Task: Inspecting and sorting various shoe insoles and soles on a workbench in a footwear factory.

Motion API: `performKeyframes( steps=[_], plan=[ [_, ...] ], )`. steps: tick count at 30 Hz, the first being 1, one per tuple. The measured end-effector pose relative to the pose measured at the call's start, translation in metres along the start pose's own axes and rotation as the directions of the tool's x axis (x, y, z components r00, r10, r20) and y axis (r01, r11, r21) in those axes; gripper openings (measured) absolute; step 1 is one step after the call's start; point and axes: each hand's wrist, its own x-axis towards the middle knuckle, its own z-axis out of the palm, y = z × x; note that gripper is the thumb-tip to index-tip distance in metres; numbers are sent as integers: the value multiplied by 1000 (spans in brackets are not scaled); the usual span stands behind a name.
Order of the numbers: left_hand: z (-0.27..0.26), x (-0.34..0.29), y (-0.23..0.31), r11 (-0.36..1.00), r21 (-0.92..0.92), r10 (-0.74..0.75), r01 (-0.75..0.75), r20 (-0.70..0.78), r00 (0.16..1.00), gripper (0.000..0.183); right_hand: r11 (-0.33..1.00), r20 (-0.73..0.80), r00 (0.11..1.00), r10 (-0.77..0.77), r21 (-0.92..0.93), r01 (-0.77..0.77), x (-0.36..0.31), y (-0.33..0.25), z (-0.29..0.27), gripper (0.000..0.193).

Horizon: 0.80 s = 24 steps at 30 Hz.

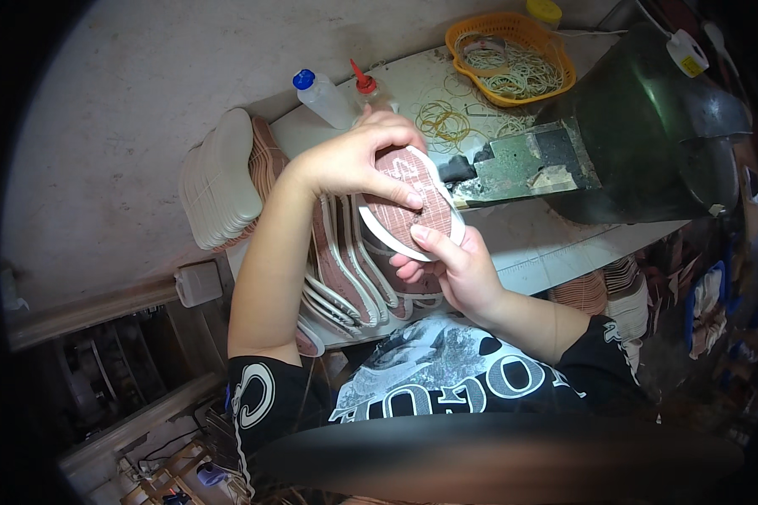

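Note:
Between my two hands is a shoe sole (410,189) with a pinkish-brown, white-lined face and a white rim. My left hand (370,156) reaches over its far left side, the thumb pressed on the patterned face. At the near end my right hand (455,261) grips the edge, thumb on top and fingers curled beneath. The two thumbs lie close together near the sole's middle. Below and left of it, several more brown soles with white rims (345,252) stand stacked on edge on the table. The held sole's underside is hidden.
A green machine (640,126) with a flat arm (531,162) juts in just right of the held sole. An orange basket (556,95) holds pale elastic loops. Farther back stand a blue-capped bottle (322,101) and a red-nozzled bottle (375,93). White sole pieces (219,181) lean at left.

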Motion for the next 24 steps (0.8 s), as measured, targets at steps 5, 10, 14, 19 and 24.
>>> performKeyframes(
  steps=[5,10,14,19,24],
  plan=[
    [-17,8,10,981,144,-144,128,107,984,48,1000,-8,1000,11,-15,-11,6,-3,3,32],
    [-14,1,2,928,-165,-309,334,160,938,40,1000,-81,997,7,25,-5,9,-4,8,35],
    [-11,-11,14,885,-201,-414,420,69,907,40,1000,-56,998,2,8,-2,9,-8,7,37],
    [0,-32,27,846,-181,-516,502,-42,855,48,999,-30,1000,-9,-46,7,10,-7,4,36],
    [19,-42,41,765,-304,-608,568,-49,792,46,988,-19,999,-31,-153,27,10,-6,-6,31]
  ],
)
